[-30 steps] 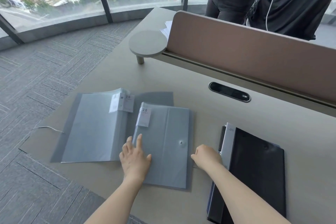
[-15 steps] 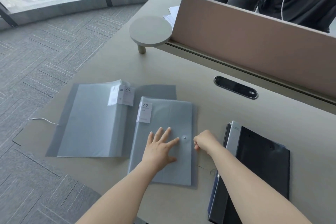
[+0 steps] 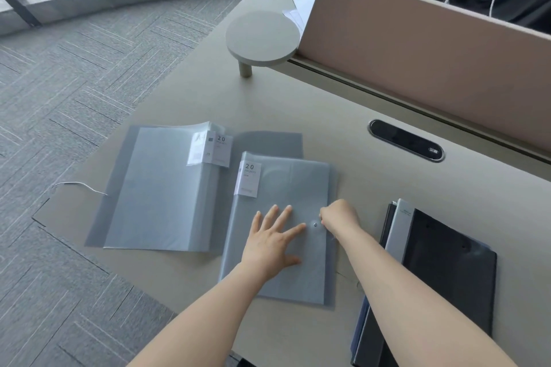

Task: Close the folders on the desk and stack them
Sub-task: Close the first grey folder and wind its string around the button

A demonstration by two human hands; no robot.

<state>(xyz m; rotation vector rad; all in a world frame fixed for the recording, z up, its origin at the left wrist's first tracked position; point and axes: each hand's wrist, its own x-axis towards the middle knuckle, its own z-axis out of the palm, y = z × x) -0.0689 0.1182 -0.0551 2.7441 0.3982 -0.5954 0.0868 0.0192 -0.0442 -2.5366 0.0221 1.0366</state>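
Observation:
A closed grey translucent folder (image 3: pixel 292 185) with a "20" label lies on the desk in front of me. My left hand (image 3: pixel 272 243) rests flat on its cover, fingers spread. My right hand (image 3: pixel 338 216) is pinched at the folder's small round button (image 3: pixel 315 225) near its right edge; a thin string trails from there, and whether the fingers hold it I cannot tell. To the left lies a second grey folder (image 3: pixel 161 188), open, its back cover spread out under the closed one. A stack of dark folders (image 3: pixel 447 271) lies at the right.
A round raised stand (image 3: pixel 262 39) sits at the far side of the desk, by a tan divider panel (image 3: pixel 432 48). An oval cable port (image 3: pixel 405 140) lies in the desk top. A loose cord (image 3: pixel 79 186) hangs off the left edge. People in dark clothes stand behind the divider.
My left hand slid from the folder's left part to its middle. My right hand moved up to the button on the cover. The camera tilted down and closer.

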